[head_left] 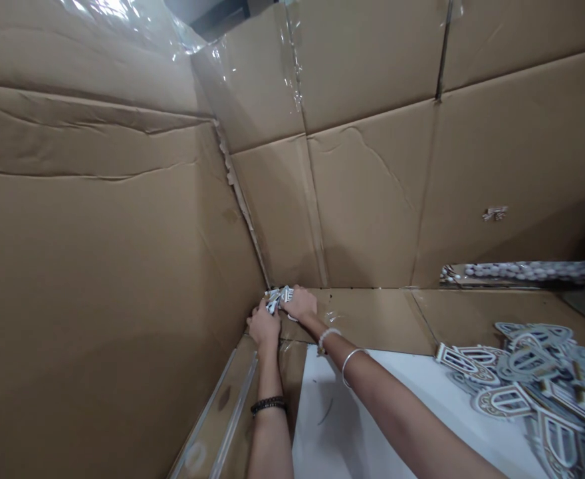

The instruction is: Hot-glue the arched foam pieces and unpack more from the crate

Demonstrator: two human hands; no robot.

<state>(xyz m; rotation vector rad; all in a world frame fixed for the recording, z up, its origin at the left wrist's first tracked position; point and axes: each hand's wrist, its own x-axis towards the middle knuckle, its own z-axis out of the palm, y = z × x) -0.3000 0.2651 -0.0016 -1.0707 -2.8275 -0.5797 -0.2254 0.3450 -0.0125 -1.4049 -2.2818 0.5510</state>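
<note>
Clutching white cutouts (276, 299) between left hand (263, 327) and right hand (300, 303), both nearly closed on them, low in cardboard corner (242, 206); cutout pile (536, 372) off to right.

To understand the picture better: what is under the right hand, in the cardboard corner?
White arch-shaped cut-outs lie under the right hand; the part beneath its palm is covered, so cannot be seen.

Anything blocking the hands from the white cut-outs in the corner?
Nothing visible. The left hand and right hand are already on the bunch of white cut-outs, which sits against the cardboard wall.
</note>
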